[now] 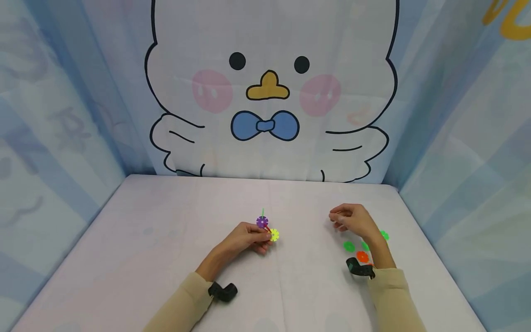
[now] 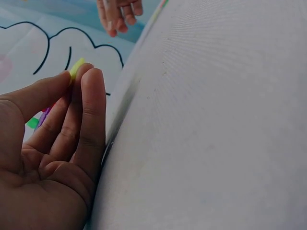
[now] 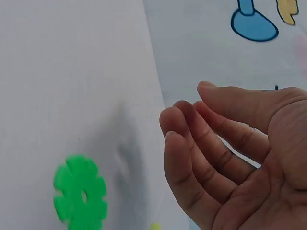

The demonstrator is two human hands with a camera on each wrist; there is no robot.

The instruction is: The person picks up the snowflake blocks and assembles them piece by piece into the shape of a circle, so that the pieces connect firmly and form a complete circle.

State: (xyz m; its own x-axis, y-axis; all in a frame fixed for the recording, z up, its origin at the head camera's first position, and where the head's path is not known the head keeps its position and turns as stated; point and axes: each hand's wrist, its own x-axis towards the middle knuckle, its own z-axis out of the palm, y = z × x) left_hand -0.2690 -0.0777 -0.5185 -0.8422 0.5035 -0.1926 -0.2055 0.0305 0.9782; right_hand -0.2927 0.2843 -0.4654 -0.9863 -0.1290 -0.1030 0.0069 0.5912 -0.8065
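Note:
My left hand (image 1: 249, 236) pinches a small joined group of plastic snowflake discs above the table. A yellow snowflake disc (image 1: 274, 235) lies at the fingertips, with a purple disc (image 1: 262, 222) above it. Between these two a bit of red (image 1: 268, 228) shows, and a green piece (image 1: 262, 212) stands edge-on at the top. In the left wrist view, thumb and fingers meet on the yellow disc (image 2: 76, 68). Over the table on the right, my right hand (image 1: 352, 218) hovers with fingers loosely bent and nothing between them. A loose green disc (image 3: 79, 194) lies below it.
Several loose discs lie under and beside the right forearm, among them a green disc (image 1: 349, 246), an orange disc (image 1: 362, 256) and another green one (image 1: 385, 235). The pale table (image 1: 174, 216) meets a printed curtain (image 1: 265, 157) at the back; more curtains hang on both sides.

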